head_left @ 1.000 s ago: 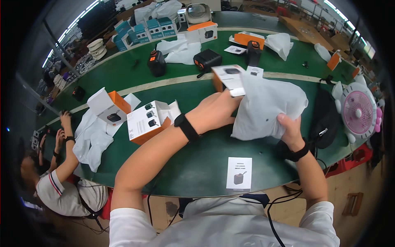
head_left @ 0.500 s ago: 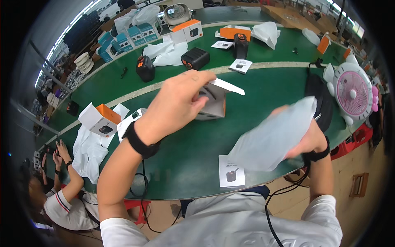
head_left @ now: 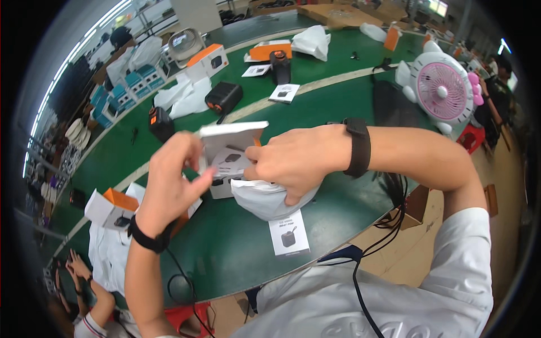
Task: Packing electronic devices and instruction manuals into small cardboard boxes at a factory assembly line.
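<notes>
My left hand [head_left: 169, 183] grips the left side of a small white carton [head_left: 228, 152] with its lid flap lifted, an orange lining showing inside. My right hand [head_left: 296, 160] is closed over a crumpled white plastic bag [head_left: 265, 200] and presses against the carton's right side. Both hover over the green table [head_left: 236, 248]. A small printed leaflet [head_left: 288, 232] lies on the table just below the bag. Both wrists carry black bands.
Open white-and-orange cartons [head_left: 112, 207] and white bags lie at the left. Black box-shaped devices [head_left: 224, 97], more cartons [head_left: 208, 61] and leaflets lie farther back. A pink-and-white fan [head_left: 442, 90] stands at right. Another person's hands [head_left: 76, 267] show at lower left.
The hands have come together: the right hand pulled the white bag in from the right and bunched it against the carton, which the left hand now holds with its flap up.
</notes>
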Demonstrator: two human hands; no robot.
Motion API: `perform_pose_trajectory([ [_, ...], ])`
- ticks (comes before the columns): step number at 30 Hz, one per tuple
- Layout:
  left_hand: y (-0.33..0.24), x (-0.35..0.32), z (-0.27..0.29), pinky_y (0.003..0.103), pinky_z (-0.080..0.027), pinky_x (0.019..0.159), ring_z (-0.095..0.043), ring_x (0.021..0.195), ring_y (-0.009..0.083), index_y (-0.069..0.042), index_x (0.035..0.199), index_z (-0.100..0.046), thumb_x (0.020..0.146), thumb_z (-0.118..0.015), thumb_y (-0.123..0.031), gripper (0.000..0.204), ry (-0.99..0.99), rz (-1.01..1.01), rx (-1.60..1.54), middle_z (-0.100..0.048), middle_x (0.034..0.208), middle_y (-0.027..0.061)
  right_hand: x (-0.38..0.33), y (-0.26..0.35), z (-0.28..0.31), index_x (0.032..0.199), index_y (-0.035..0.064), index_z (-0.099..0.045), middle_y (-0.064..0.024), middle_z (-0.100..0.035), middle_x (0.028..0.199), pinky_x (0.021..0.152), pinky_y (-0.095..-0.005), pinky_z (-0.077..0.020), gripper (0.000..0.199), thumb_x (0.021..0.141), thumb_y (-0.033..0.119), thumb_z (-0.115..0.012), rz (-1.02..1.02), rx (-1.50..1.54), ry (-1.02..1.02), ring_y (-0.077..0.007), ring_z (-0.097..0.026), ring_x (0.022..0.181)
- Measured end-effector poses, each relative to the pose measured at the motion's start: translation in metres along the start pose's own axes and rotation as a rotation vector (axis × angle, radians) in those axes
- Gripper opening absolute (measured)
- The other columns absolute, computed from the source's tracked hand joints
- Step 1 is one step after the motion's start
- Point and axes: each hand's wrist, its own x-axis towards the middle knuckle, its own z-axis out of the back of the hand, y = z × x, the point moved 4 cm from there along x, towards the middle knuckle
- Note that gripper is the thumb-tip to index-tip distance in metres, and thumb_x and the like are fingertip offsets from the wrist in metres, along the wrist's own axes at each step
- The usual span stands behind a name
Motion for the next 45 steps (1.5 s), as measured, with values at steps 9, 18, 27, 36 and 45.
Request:
perform_pose_trajectory([
  [9, 0.006, -0.007, -0.056, 0.041, -0.039, 0.084, -0.048, 0.099, 0.0319, -0.003, 0.082, -0.059, 0.063, -0.073, -0.022, 0.03, 0.107, -0.166, 0.717, -0.051, 0.101, 0.015, -0.023, -0.043, -0.04, 0.11, -0.0012, -0.05, -0.0116, -0.052, 0.104, 0.081, -0.0336, -0.0479, 0.067, 0.059, 0.028, -0.082, 0.162, 0.512, -0.75, -0.0249, -0.057, 0.093],
  [18, 0.013, -0.011, -0.061, 0.05, -0.03, 0.099, -0.041, 0.103, 0.0467, 0.007, 0.094, -0.052, 0.062, -0.045, 0.01, 0.033, 0.147, -0.158, 0.209, -0.049, 0.099, 0.0254, -0.04, -0.054, -0.074, 0.109, -0.0025, -0.056, -0.0078, -0.063, 0.102, 0.085, -0.0296, -0.0465, 0.053, 0.065, 0.012, -0.08, 0.21, 1.296, -0.901, -0.0135, -0.057, 0.093],
  [27, 0.107, 0.005, 0.02, 0.044, -0.025, 0.109, -0.037, 0.128, 0.0275, 0.004, 0.136, -0.03, 0.096, -0.041, -0.022, 0.049, -0.138, -0.046, -1.751, -0.036, 0.14, 0.0194, -0.126, -0.032, -0.064, 0.118, -0.0002, -0.05, -0.0062, -0.06, 0.105, 0.084, -0.0319, -0.0489, 0.043, 0.079, 0.005, -0.066, 0.06, 1.727, -1.208, -0.0139, -0.058, 0.096],
  [36, 0.105, 0.023, -0.107, 0.048, -0.04, 0.086, -0.049, 0.099, 0.029, -0.007, 0.113, -0.049, 0.097, -0.035, -0.035, 0.035, -0.833, 0.348, -2.091, -0.053, 0.113, 0.0125, -0.188, -0.025, -0.124, 0.132, 0.0052, -0.041, -0.0098, -0.053, 0.126, 0.097, -0.0404, -0.0428, 0.056, 0.088, 0.039, -0.051, 0.142, 2.045, -1.626, -0.0254, -0.053, 0.113],
  [45, 0.075, 0.033, -0.129, 0.058, -0.036, 0.094, -0.048, 0.113, 0.0286, -0.007, 0.123, -0.044, 0.098, -0.034, -0.035, 0.038, -0.757, 0.251, -2.114, -0.05, 0.124, 0.0101, -0.177, -0.026, -0.11, 0.12, 0.0069, -0.05, -0.0093, -0.054, 0.119, 0.078, -0.043, -0.0503, 0.044, 0.09, 0.039, -0.048, 0.253, 2.395, -1.545, -0.028, -0.053, 0.106],
])
